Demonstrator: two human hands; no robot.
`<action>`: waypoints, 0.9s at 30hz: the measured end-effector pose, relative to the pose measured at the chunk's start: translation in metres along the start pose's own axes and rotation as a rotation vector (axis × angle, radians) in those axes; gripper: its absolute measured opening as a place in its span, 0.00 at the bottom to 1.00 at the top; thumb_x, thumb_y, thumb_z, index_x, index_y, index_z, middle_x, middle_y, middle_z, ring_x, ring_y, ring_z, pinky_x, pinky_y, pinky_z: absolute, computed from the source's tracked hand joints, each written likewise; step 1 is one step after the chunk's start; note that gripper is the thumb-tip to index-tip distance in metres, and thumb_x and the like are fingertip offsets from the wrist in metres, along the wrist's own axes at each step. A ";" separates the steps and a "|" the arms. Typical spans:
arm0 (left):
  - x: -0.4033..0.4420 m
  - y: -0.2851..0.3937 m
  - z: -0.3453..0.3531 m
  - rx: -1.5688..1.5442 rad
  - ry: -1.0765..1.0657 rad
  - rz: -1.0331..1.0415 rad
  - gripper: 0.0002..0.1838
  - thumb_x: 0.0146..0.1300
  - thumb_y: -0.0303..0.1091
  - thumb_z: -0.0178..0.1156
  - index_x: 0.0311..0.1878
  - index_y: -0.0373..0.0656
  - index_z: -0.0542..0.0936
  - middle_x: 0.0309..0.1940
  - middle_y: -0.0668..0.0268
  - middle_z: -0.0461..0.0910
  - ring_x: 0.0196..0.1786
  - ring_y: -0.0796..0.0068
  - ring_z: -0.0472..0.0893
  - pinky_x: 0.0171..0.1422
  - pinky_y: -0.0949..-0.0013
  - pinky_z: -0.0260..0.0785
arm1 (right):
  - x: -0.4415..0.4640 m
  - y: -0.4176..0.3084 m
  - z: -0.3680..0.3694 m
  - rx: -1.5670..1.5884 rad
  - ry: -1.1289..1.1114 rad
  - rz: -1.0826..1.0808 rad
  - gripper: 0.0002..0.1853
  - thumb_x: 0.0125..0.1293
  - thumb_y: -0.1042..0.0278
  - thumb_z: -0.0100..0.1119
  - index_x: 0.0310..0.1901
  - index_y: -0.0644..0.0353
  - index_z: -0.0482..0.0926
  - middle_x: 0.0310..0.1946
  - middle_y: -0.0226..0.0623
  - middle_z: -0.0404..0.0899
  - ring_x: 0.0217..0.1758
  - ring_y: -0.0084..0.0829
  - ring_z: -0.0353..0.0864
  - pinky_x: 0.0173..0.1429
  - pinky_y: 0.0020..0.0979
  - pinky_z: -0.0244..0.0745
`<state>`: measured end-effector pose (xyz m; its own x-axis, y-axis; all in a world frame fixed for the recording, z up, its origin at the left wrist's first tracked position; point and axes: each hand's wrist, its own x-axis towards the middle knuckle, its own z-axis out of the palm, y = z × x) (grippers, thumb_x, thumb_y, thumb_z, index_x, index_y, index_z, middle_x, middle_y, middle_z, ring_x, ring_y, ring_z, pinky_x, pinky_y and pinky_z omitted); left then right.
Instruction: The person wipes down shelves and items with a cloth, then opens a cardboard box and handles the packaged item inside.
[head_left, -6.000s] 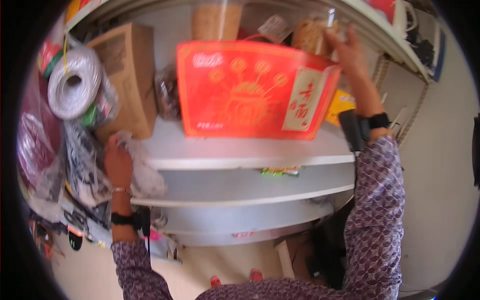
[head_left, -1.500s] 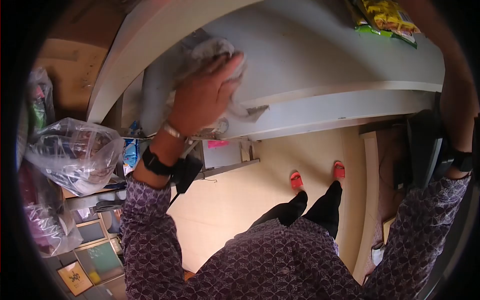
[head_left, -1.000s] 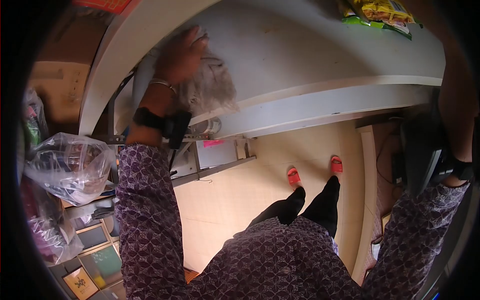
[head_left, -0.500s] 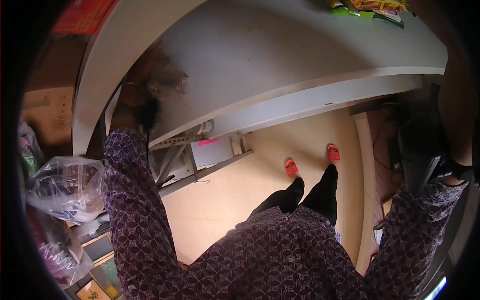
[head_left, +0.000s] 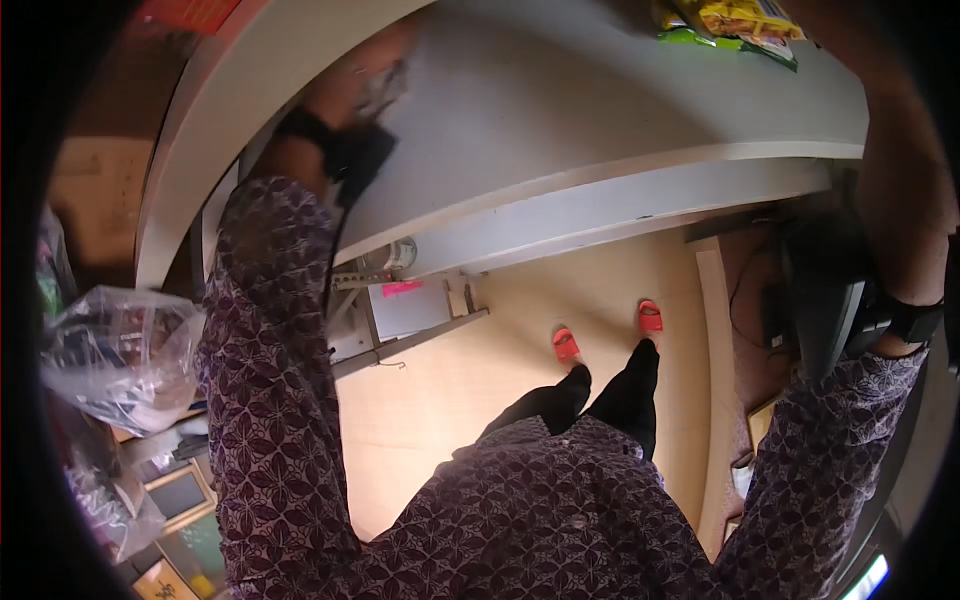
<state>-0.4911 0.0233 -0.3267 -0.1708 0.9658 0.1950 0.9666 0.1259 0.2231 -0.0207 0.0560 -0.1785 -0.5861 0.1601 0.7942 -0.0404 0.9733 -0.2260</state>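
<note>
My left hand (head_left: pixel 375 55), blurred by motion, reaches over the grey shelf (head_left: pixel 560 90) at the upper left. A crumpled greyish piece (head_left: pixel 385 92), cloth or plastic, is bunched under its fingers close to the shelf surface. A black band with a dark box-shaped device (head_left: pixel 350 150) is on that wrist. My right hand (head_left: pixel 830 30) is at the dark upper right edge, beside yellow and green shiny packets (head_left: pixel 735 25) on the shelf. Its fingers are hidden, so I cannot tell whether it touches them.
A clear plastic bag (head_left: pixel 125 360) with things in it is at the left, below a cardboard box (head_left: pixel 100 190). Picture frames (head_left: pixel 180 495) are lower down. A large black object (head_left: pixel 825 290) is by my right forearm. A jar (head_left: pixel 402 255) stands below the shelf edge.
My left hand has slid forward and to the right along the shelf, and the greyish piece has moved with it. The view has shifted slightly; my right arm stays near the packets.
</note>
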 end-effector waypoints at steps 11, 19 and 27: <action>-0.185 0.164 -0.029 0.037 0.143 0.243 0.18 0.64 0.28 0.54 0.58 0.46 0.77 0.50 0.56 0.81 0.56 0.59 0.77 0.66 0.61 0.62 | 0.036 -0.011 0.030 0.123 -0.010 0.135 0.09 0.66 0.72 0.60 0.41 0.70 0.81 0.30 0.37 0.82 0.31 0.23 0.77 0.37 0.26 0.73; -0.274 -0.081 -0.039 0.642 0.213 -0.068 0.19 0.68 0.35 0.50 0.61 0.51 0.75 0.63 0.64 0.73 0.53 0.61 0.79 0.55 0.61 0.73 | 0.041 -0.014 0.038 0.043 -0.005 0.059 0.08 0.65 0.73 0.60 0.40 0.70 0.81 0.28 0.37 0.81 0.31 0.23 0.76 0.34 0.26 0.71; -0.200 0.169 0.013 -0.161 0.375 0.021 0.19 0.66 0.32 0.54 0.60 0.54 0.76 0.30 0.61 0.81 0.29 0.62 0.80 0.38 0.56 0.72 | 0.043 -0.014 0.052 0.006 0.065 -0.002 0.10 0.66 0.71 0.60 0.45 0.66 0.81 0.35 0.34 0.83 0.37 0.23 0.78 0.43 0.25 0.72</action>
<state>-0.2916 -0.1454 -0.3402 -0.2380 0.8143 0.5294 0.9335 0.0413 0.3562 -0.0867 0.0410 -0.1707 -0.5323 0.1686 0.8296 -0.0461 0.9727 -0.2273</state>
